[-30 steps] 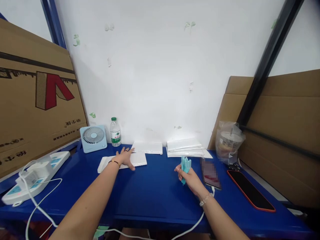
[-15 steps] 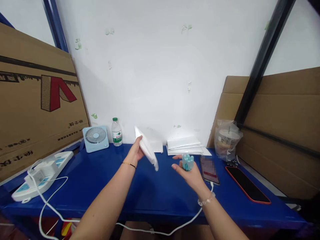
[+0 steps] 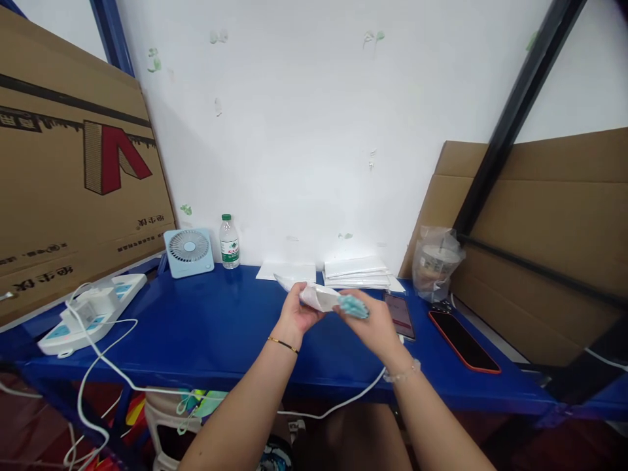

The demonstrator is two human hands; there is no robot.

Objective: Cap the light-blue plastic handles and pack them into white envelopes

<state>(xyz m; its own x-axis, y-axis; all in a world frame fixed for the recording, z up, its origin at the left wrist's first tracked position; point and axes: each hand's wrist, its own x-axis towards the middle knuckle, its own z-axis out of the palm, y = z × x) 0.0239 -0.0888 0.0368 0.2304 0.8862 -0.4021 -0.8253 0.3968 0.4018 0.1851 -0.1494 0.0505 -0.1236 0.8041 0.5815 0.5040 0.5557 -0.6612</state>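
Observation:
My left hand (image 3: pixel 293 313) is closed round a white flat bag (image 3: pixel 310 295), held above the blue table (image 3: pixel 220 327). Its open end faces right. My right hand (image 3: pixel 373 324) grips a bundle of small light-blue sticks (image 3: pixel 352 305) whose ends meet the bag's mouth. Both hands hover close together over the table's middle, near the front edge. How far the sticks reach into the bag is hidden.
Stacks of white bags (image 3: pixel 357 271) lie by the wall. A small fan (image 3: pixel 188 250) and a water bottle (image 3: pixel 228 242) stand at the back left, a power strip (image 3: pixel 93 311) with cables further left. Two phones (image 3: pixel 400 315) (image 3: pixel 463 340) and a bagged drink cup (image 3: pixel 432 264) are on the right. Cardboard flanks both sides.
My left hand picked a white bag off the table and brought it to the centre. My right hand carried the blue sticks to the bag's mouth. The camera tilted downward.

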